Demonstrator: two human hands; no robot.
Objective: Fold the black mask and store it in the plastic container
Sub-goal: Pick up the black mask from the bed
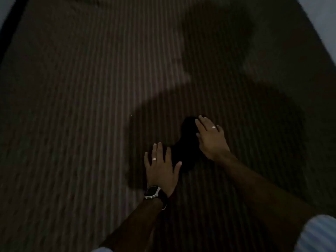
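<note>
The black mask point(185, 144) lies flat on a dark striped bed sheet point(81, 124), a dim dark shape in low light. My left hand point(161, 167) rests palm down on the mask's near left end, fingers straight, a ring on one finger and a watch on the wrist. My right hand point(211, 137) presses flat on the mask's far right side, fingers spread, also with a ring. Neither hand grips the cloth. No plastic container is in view.
The striped sheet fills nearly the whole view. Its edges show at the far left point(7, 33) and far right point(320, 30) corners against a pale floor or wall. Shadows of my arms fall across the sheet beyond the hands.
</note>
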